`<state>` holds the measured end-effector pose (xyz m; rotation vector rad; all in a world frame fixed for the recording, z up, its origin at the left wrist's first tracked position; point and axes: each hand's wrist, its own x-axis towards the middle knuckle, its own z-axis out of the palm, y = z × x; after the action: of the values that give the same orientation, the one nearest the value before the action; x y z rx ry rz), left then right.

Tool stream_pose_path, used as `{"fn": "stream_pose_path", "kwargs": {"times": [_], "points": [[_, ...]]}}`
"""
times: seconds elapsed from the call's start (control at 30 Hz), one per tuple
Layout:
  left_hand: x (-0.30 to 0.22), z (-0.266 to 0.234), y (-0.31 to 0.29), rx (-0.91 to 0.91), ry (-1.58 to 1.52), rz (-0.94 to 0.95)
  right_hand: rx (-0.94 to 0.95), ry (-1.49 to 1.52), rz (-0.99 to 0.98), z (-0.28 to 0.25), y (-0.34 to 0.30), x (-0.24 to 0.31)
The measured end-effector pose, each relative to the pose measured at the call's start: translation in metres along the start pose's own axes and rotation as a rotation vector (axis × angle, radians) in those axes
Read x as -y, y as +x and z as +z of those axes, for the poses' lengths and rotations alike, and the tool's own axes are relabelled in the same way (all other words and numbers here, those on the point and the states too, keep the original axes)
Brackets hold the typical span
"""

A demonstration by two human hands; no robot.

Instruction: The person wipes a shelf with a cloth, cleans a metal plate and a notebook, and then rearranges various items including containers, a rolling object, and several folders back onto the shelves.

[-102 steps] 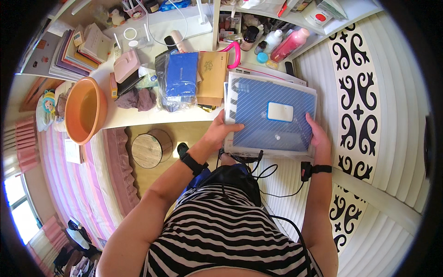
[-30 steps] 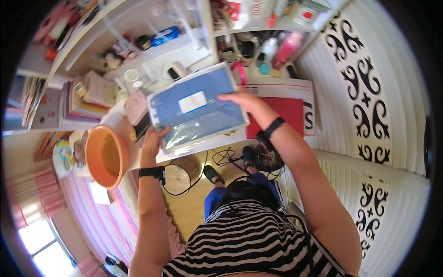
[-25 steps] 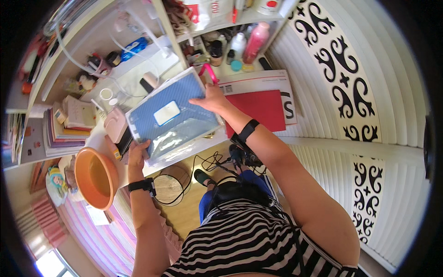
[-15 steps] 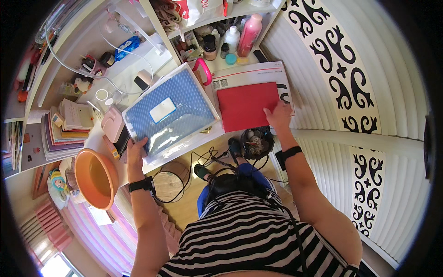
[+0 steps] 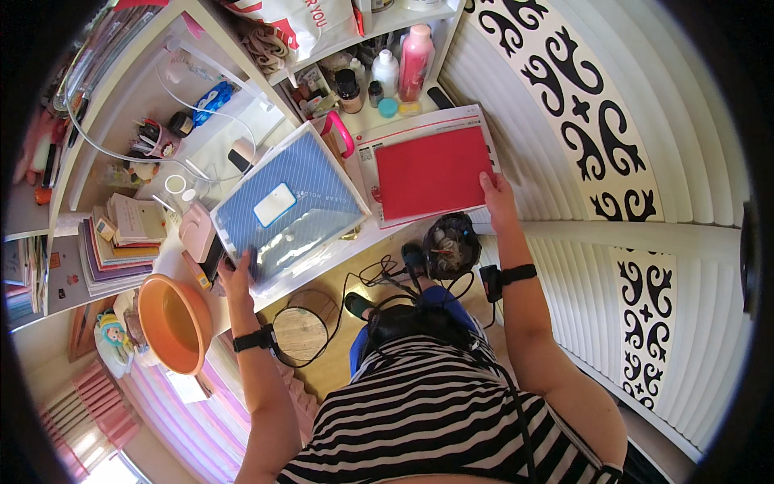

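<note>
My left hand [image 5: 236,281] is closed at the near left corner of a blue striped document folder [image 5: 314,173] in a clear cover. On the folder lies a white phone-like rectangle with a blue rim [image 5: 275,205]. My right hand [image 5: 498,199] grips the right edge of a red flat folder [image 5: 431,173], thumb on top and the other fingers partly hidden. That red folder rests on a flat white box [image 5: 466,119] with red edging. Both folders are side by side at the desk's front part.
An orange basin [image 5: 173,323] stands at the left, near stacked books [image 5: 121,242]. Bottles, including a pink one [image 5: 415,64], line the back shelf. Below the desk are a black-lined bin [image 5: 451,246], a round wooden stool [image 5: 302,327] and loose cables [image 5: 379,270]. White folding doors [image 5: 556,323] stand right.
My right hand has moved from over the red folder's right part to its right edge and closed there. My left hand stays at the blue folder's corner. The whole view has shifted slightly.
</note>
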<state>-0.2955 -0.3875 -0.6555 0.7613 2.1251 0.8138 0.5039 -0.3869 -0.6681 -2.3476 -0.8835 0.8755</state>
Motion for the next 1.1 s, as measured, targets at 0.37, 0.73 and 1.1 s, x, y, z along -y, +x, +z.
{"fn": "stream_pose_path", "kwargs": {"times": [0.37,0.73,1.1], "points": [[0.029,0.027,-0.087,-0.428,0.339,0.335,-0.023,-0.17,-0.051,-0.026,0.059,0.033],[0.011,0.101,-0.192,-0.12,0.189,0.404,0.521,0.238,0.098,-0.07,0.073,0.058],[-0.019,0.129,-0.231,0.036,0.167,0.519,0.577,0.471,-0.075,-0.103,0.051,0.121]]}}
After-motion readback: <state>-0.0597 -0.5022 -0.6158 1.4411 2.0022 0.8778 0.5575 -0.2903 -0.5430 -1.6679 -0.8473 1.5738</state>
